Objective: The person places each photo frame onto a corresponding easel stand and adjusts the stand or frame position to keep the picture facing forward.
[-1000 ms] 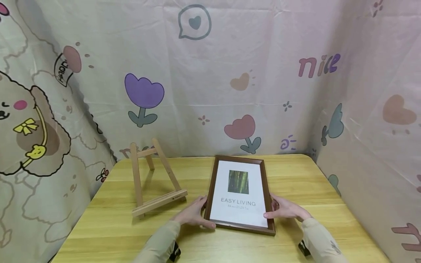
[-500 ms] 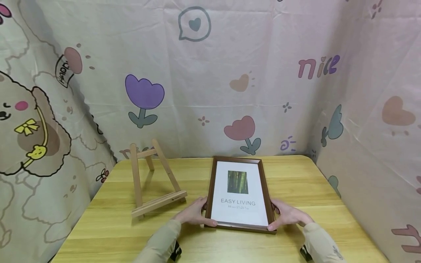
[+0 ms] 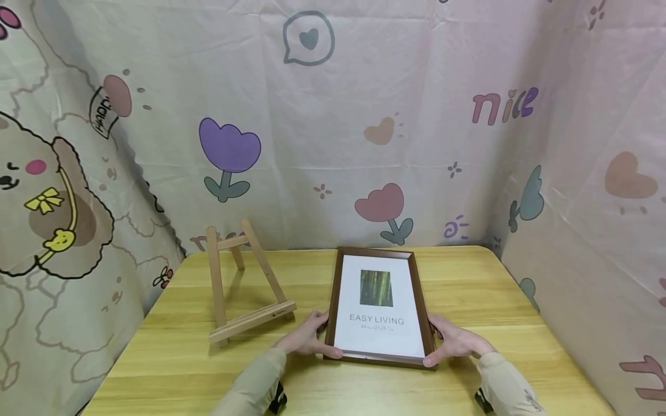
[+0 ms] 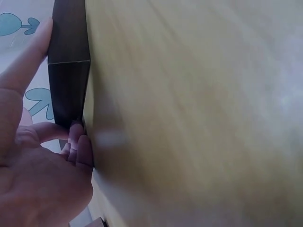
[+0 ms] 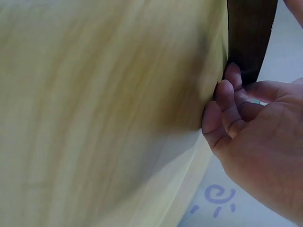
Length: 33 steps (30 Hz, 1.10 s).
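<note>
A brown picture frame (image 3: 380,360) lies face up on the wooden table, holding a white insert sheet (image 3: 351,297) with a green bamboo picture and "EASY LIVING" print. My left hand (image 3: 306,341) grips its near left corner, thumb along the front edge. In the left wrist view, curled fingers (image 4: 84,151) sit at the dark side of the frame (image 4: 68,90), low by the tabletop. On the opposite side, my right hand (image 3: 459,342) holds the near right corner, thumb on top of the border. The right wrist view has its fingertips (image 5: 225,94) tucked against the frame's lower edge.
To the left stands a small wooden easel (image 3: 252,319) with a front ledge, its legs spread on the table (image 3: 171,358). Printed cloth (image 3: 312,144) hangs behind the table and along both sides.
The frame has turned slightly, its far end shifting left, and my right thumb has slid toward the near right corner. Over the last half second nothing visibly moves.
</note>
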{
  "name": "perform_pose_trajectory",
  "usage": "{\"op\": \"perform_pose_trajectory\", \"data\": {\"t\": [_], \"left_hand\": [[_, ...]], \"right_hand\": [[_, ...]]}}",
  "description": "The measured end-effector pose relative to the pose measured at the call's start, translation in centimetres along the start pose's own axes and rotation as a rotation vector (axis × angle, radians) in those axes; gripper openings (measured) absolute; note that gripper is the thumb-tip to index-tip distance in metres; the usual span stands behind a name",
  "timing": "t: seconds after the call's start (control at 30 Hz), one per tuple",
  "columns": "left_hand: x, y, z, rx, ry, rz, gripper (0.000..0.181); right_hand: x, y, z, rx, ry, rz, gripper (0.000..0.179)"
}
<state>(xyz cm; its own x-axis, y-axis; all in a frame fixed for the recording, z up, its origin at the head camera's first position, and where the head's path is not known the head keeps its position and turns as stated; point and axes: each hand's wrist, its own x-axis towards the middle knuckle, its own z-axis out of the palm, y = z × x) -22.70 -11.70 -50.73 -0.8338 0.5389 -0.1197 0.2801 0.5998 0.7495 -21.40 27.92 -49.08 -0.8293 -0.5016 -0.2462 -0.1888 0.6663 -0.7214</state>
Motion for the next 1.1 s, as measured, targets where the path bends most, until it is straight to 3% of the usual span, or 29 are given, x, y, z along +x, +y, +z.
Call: {"op": "perform_pose_trajectory", "data": {"t": [0.13, 0.5, 0.8, 1.1], "left_hand": [[-0.23, 0.03, 0.3, -0.012, 0.011, 0.0, 0.116], [-0.56, -0.18, 0.57, -0.012, 0.051, -0.011, 0.119], [-0.57, -0.29, 0.52, -0.02, 0.056, 0.062, 0.114], [-0.25, -0.43, 0.33, -0.08, 0.03, 0.118, 0.114]], "right_hand": [[-0.21, -0.19, -0.11, -0.01, -0.003, 0.037, 0.121], [0.01, 0.04, -0.18, -0.002, 0.01, -0.026, 0.121], [0.22, 0.33, -0.24, 0.018, 0.041, -0.026, 0.126], [0.01, 0.13, -0.21, 0.001, 0.075, 0.04, 0.13]]}}
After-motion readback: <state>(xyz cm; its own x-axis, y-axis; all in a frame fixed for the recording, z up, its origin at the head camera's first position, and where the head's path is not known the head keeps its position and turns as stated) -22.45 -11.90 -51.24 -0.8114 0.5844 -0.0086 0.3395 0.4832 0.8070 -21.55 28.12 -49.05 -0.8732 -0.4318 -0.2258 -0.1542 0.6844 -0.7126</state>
